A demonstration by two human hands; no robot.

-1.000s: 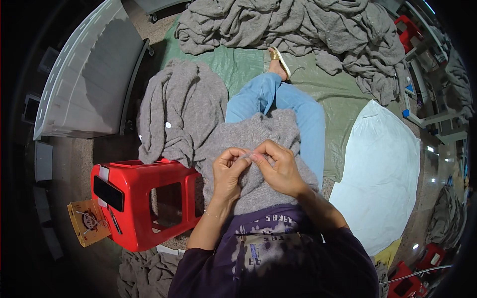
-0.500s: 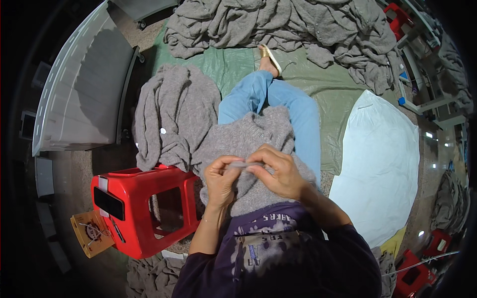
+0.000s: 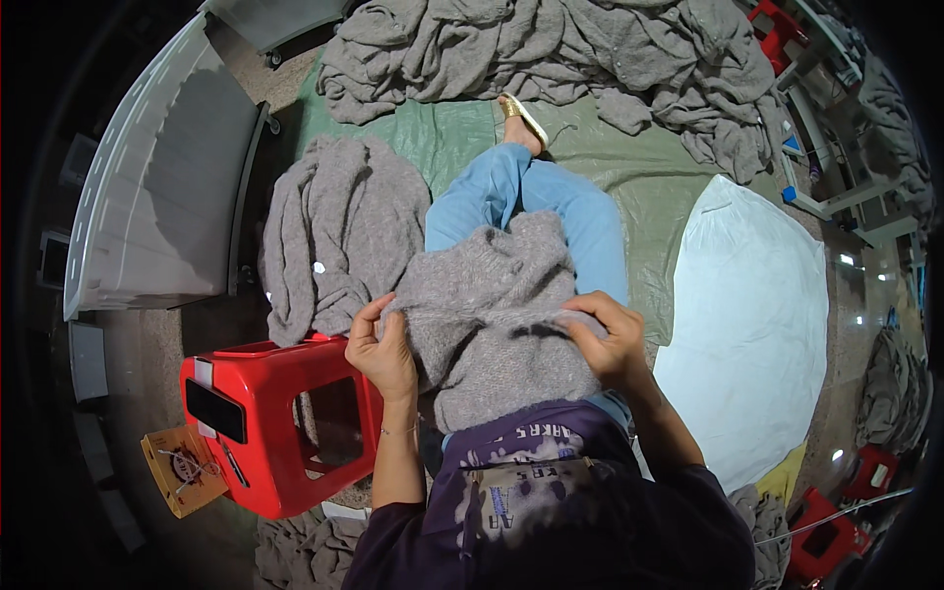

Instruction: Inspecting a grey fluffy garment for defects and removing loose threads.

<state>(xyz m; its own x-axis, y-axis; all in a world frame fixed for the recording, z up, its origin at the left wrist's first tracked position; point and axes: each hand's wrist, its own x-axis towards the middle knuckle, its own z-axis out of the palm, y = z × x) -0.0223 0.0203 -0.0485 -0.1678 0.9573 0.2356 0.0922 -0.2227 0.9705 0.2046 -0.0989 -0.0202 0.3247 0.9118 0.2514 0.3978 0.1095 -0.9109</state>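
A grey-brown knitted garment [image 3: 511,364] lies over my lap, on top of light blue jeans [image 3: 580,211]. My left hand [image 3: 383,349] pinches its left side between thumb and fingers. Over on the right, my right hand [image 3: 608,339] pinches the same knit. Between the two hands a fold of the fabric runs roughly straight across, with a dark crease under it near the right hand. What kind of garment it is, I cannot tell. Just left of my knees rests a heap of the same grey knitwear [image 3: 339,221], with a small white spot on it.
A red plastic stool [image 3: 275,423] on my left carries a black phone [image 3: 216,410] and a pen; a yellow box [image 3: 184,470] sits beside it. Beyond stands a large pale bin [image 3: 157,177] on wheels. More knitwear [image 3: 551,49] is piled ahead on green sheeting [image 3: 442,138]. A white sack [image 3: 747,324] lies right.
My hands have moved apart, from close together over the middle of the garment to its left and right sides. The knit between them is now spread wider.
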